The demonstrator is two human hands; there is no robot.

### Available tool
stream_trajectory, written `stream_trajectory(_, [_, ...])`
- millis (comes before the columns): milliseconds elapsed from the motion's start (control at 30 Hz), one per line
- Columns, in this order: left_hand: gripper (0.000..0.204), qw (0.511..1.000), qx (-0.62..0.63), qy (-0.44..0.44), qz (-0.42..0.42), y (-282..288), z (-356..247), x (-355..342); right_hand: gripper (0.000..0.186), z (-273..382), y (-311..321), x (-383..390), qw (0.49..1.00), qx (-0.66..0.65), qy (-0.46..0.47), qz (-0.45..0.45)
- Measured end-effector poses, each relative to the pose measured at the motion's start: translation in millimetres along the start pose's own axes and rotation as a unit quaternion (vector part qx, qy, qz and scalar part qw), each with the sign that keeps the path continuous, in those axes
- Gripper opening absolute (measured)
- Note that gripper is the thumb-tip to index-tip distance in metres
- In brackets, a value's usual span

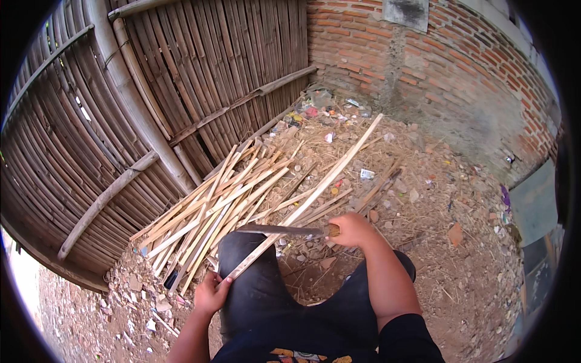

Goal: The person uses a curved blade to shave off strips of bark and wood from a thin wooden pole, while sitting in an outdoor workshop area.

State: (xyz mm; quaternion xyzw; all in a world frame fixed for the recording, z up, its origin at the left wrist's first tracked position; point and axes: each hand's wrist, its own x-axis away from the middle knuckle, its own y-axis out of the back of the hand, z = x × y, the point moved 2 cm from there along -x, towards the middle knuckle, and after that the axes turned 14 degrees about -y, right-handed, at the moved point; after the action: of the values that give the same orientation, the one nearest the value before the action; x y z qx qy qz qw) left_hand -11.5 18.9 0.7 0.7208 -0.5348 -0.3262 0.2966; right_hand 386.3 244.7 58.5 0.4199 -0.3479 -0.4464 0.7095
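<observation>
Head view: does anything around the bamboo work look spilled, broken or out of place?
Yes. Bright litter lies heaped in the corner between the bamboo fence and brick wall, with scraps scattered over the dirt. The strip pile is fanned loosely, not stacked.

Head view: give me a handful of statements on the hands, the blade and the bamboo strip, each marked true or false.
1. The left hand holds the near end of a long bamboo strip. True.
2. The right hand is empty. False: its grip is closed on the handle of a long blade.
3. The blade lies across the strip, over the person's knee. True.
4. The pile of split bamboo lies to the person's right, by the brick wall. False: it lies to the left, along the bamboo fence.
5. The far end of the strip points toward the brick wall. True.
</observation>
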Motion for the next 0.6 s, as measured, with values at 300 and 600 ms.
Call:
stream_trajectory(300, [0.048,1.0,0.007,0.017,0.004,-2.0,-0.6,-1.7,0.045,-15.5,17.5,0.9,0.986,-0.103,-0.132,-0.021])
stream_trajectory(600, [0.049,1.0,0.013,0.027,0.009,0.8,-4.3,-2.0,0.038,8.3,-7.5,-2.2,1.0,0.007,0.019,0.023])
